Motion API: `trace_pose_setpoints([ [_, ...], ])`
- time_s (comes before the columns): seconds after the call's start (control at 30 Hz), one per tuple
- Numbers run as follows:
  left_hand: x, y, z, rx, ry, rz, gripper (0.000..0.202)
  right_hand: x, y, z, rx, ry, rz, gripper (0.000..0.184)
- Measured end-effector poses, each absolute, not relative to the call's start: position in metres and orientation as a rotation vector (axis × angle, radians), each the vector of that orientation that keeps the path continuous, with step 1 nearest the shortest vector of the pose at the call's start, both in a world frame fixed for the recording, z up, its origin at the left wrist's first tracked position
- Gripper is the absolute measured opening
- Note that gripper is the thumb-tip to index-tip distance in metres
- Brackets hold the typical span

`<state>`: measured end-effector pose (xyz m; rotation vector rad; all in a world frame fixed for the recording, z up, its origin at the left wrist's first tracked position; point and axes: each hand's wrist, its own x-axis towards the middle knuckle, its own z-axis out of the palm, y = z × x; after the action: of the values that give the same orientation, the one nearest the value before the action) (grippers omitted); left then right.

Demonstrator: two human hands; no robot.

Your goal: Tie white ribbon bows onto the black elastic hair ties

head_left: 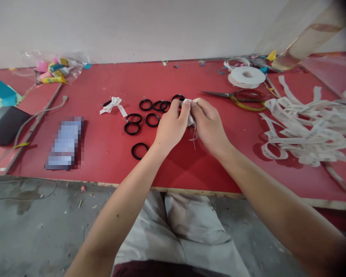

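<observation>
Ribbon (190, 120) between left hand (170, 129), right hand (209, 125).

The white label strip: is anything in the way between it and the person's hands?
Nothing visible. The left hand and right hand both pinch the white label strip directly in their fingers, above the red table. The black rings lie on it, mostly to their left.

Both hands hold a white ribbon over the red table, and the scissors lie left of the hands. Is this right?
Not quite. The head view shows the scissors lying right of the hands, not left. The rest holds: left hand and right hand hold a white ribbon over the red table.
</observation>
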<state>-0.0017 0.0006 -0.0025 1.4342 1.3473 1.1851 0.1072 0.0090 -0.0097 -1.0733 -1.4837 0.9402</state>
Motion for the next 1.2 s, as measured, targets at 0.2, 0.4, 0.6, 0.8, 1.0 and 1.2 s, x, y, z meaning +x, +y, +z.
trace_pose_setpoints([
  [0.2, -0.0013, 0.0002, -0.0016, 1.445, 1.353, 1.188, 0.024, 0.1073, 0.0078, -0.0082, -1.086, -1.493, 0.926, 0.037],
  [0.4, -0.0014, -0.0009, -0.0004, 1.476, 1.383, 1.164, 0.024, 0.1073, 0.0074, -0.0078, -1.094, -1.502, 0.923, 0.035],
  [0.6, -0.0018, -0.0005, -0.0007, 1.462, 1.389, 1.161, 0.023, 0.1077, 0.0089, -0.0108, -1.088, -1.502, 0.920, 0.035],
  [0.8, -0.0020, -0.0006, -0.0003, 1.479, 1.397, 1.146, 0.023, 0.1078, 0.0101, -0.0123, -1.082, -1.503, 0.927, 0.036],
  [1.0, -0.0025, -0.0011, -0.0005, 1.494, 1.411, 1.132, 0.023, 0.1074, 0.0095, -0.0108, -1.088, -1.493, 0.939, 0.035],
  [1.2, -0.0021, -0.0009, -0.0009, 1.490, 1.405, 1.138, 0.023, 0.1081, 0.0105, -0.0118, -1.077, -1.500, 0.932, 0.034],
])
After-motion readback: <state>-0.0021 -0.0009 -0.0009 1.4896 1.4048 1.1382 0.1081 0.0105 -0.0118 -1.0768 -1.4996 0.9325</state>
